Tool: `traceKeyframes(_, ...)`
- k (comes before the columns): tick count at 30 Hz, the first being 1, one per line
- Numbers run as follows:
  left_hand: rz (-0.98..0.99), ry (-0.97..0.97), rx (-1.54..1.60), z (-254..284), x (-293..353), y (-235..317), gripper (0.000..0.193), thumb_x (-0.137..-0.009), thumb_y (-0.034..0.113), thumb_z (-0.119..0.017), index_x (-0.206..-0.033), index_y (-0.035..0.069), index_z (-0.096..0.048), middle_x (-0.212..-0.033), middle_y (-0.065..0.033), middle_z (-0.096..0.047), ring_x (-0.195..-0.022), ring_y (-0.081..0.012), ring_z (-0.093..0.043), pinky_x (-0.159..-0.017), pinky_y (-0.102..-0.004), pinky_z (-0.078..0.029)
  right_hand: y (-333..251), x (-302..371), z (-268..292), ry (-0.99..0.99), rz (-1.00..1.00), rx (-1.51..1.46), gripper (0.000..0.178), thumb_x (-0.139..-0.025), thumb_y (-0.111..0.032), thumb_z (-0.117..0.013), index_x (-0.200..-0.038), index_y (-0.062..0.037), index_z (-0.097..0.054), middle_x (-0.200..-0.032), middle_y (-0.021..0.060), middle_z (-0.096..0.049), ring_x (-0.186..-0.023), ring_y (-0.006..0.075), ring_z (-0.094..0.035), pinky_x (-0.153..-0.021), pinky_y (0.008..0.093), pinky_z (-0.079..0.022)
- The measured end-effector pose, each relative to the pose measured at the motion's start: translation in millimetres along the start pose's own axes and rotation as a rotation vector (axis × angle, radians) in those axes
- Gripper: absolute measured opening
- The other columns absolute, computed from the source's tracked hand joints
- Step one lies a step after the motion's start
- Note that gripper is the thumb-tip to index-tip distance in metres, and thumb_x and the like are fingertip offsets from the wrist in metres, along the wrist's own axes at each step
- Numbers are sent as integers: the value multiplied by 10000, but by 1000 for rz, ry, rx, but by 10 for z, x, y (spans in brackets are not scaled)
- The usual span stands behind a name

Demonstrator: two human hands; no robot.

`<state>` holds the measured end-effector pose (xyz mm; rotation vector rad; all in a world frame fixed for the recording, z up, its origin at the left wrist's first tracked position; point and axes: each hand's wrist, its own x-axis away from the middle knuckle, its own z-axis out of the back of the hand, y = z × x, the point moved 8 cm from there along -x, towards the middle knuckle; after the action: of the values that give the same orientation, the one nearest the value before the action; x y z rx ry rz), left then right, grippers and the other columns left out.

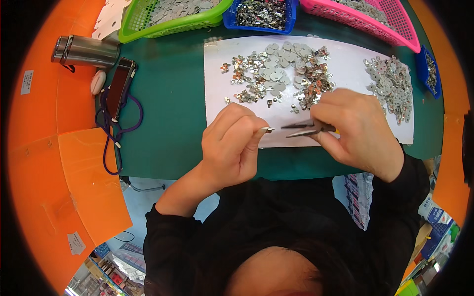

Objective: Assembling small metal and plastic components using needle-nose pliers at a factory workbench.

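Note:
My left hand pinches a small metal part between thumb and forefinger; most of it is hidden by the fingers. To its right, my right hand is closed round a pair of pliers. Their jaws stand apart and point left toward the small part, with a gap between them. Both hands are over the front edge of a white sheet. Beyond them lie heaps of flat grey metal plates and small shiny metal fittings.
Another pile of metal pieces lies at the sheet's right. Along the back stand a green basket, a blue bin and a pink basket. A small blue tray, a steel flask and a corded phone flank the sheet.

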<state>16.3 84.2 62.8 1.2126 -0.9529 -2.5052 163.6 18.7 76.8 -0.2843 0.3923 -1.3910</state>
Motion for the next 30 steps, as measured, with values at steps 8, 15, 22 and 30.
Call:
traceKeyframes(8,18,76,-33,-8,-13,45,89,-817,-71,-674,-857,-33,-604,-745,-117,-563,-636,-257,-553,-543,-311,-438,-139,20,21,232,-38,36,223,-646,-90,-755,-797,-64,-592,-755,72,-562,-723,293,-583,-592,398,-459)
traceKeyframes(15,74,207,-22,15,80,62,44,-864,-70,-634,-874,-33,-613,-764,-116,-576,-641,-216,-558,-536,-288,-434,-214,15,-65,292,-65,69,212,-659,-105,-744,-802,-86,-589,-771,50,-545,-724,255,-568,-594,375,-464)
traceKeyframes(22,76,275,-57,39,121,45,34,-876,-57,-628,-892,-30,-615,-774,-119,-579,-631,-208,-555,-528,-283,-429,-256,7,-134,291,-101,-23,214,-672,-59,-735,-821,-56,-582,-771,73,-539,-703,283,-556,-581,387,-444)
traceKeyframes(30,141,281,10,49,162,36,17,-903,-44,-612,-890,-32,-609,-781,-112,-589,-625,-189,-535,-537,-276,-426,-263,-4,-169,288,-65,8,221,-684,-63,-724,-838,-52,-566,-761,76,-529,-692,280,-559,-574,393,-452)
